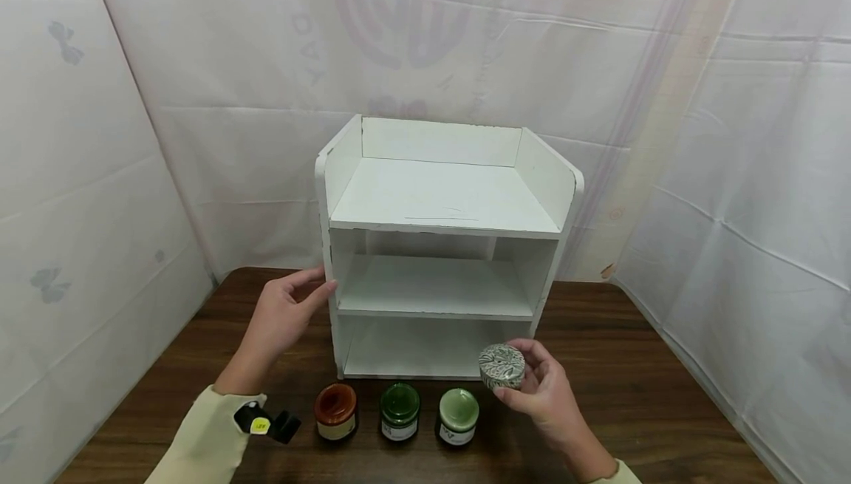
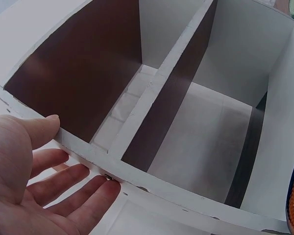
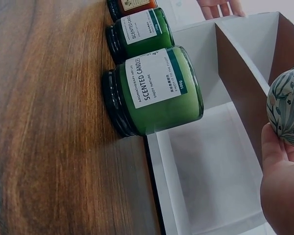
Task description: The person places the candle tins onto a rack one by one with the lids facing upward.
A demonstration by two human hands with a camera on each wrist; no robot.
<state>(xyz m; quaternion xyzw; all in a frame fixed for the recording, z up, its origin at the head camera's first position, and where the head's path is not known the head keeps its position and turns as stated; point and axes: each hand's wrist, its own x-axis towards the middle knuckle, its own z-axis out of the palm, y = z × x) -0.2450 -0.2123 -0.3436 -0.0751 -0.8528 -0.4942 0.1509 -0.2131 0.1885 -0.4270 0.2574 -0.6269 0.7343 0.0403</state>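
Before you the dark wooden table (image 1: 665, 395) runs out to white sheeting hung on three sides, and on it stands the white shelf unit (image 1: 442, 196), the biggest thing on the table: an open top tray with raised side walls, a middle shelf and a bottom compartment, all facing you. Your left hand (image 1: 282, 318) rests against the unit's left side wall at the height of the middle shelf; the left wrist view shows its fingers (image 2: 68, 183) straight and a little spread along the outside of the wall, with the thumb laid on the wall's front edge, so the hand presses the shelf rather than grips it. Your right hand (image 1: 541, 388) is raised just in front of the bottom compartment's right corner, its fingers and thumb curled round a small round tin with a leaf pattern (image 1: 501, 366), which it holds off the table, close to the shelf but not inside it. In a row just in front of the unit stand three scented candle jars with dark lids: the light green jar (image 1: 457, 416) nearest your right hand, the dark green jar (image 1: 400, 411) next to it in the middle, and the orange jar (image 1: 335, 411) at the left end, near your left sleeve.
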